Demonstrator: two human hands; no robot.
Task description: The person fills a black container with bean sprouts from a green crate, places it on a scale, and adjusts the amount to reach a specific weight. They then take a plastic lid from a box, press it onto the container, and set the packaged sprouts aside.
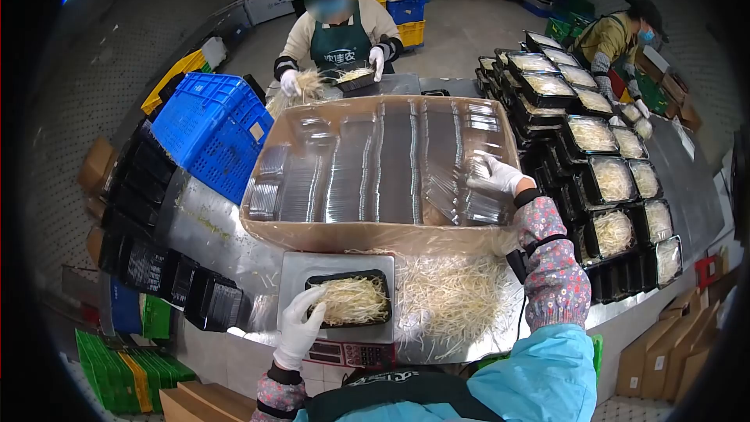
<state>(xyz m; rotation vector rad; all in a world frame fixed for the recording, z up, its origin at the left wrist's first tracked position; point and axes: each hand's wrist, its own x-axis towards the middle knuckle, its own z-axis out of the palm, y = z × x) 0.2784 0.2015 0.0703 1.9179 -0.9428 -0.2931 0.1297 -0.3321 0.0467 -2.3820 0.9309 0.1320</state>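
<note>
A black tray of bean sprouts (pixel 353 301) rests on a scale (pixel 294 275). My left hand (pixel 300 327), in a white glove, is at the tray's left edge, thumb and fingers apart. Beyond the scale stands a large cardboard box (pixel 375 237) lined with plastic and filled with rows of clear lids (pixel 394 164). My right hand (pixel 497 173), also gloved, reaches into the box's right side over the lids; its fingertips touch them, but whether they grip one is unclear. Loose sprouts (pixel 449 297) lie in a heap right of the scale.
Blue crates (pixel 209 129) stand at the left, above stacked empty black trays (pixel 168 275). Filled, packed trays (pixel 591 134) are piled at the right. Across the table one person (pixel 341 39) holds sprouts and a tray; another person (pixel 617 43) works at the far right.
</note>
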